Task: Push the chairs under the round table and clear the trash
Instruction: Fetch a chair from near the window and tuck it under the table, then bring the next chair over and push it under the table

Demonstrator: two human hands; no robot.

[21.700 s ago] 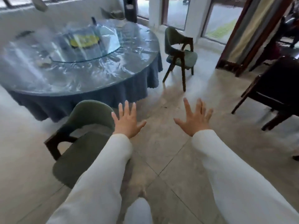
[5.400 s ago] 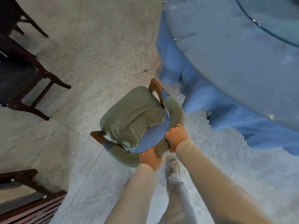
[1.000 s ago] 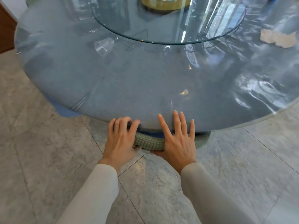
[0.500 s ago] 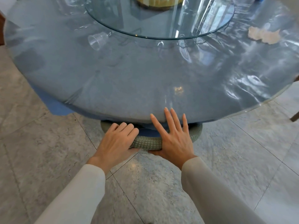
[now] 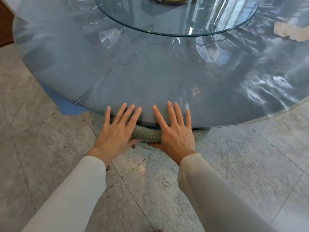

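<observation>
The round table [image 5: 150, 77] has a blue cloth under clear plastic film. A green chair [image 5: 148, 136] is tucked beneath its near edge; only the curved quilted backrest shows. My left hand [image 5: 117, 131] and my right hand [image 5: 175, 131] lie side by side on the backrest top, fingers straight and spread, tips reaching over the table edge, thumbs below the backrest. A clear plastic cup [image 5: 109, 36] lies on its side on the table at the left. A crumpled tissue [image 5: 291, 31] lies at the far right.
A glass turntable [image 5: 175, 19] sits at the table's centre with a yellow object at the frame's top. Blue cloth [image 5: 66, 106] hangs below the table edge on the left. A brown wooden panel [image 5: 5, 25] stands at the left border. Grey marble tiles surround me.
My left fingers, curled over the backrest a second ago, are now straight and spread. The chair sits further under the table. My right hand stays flat on the backrest.
</observation>
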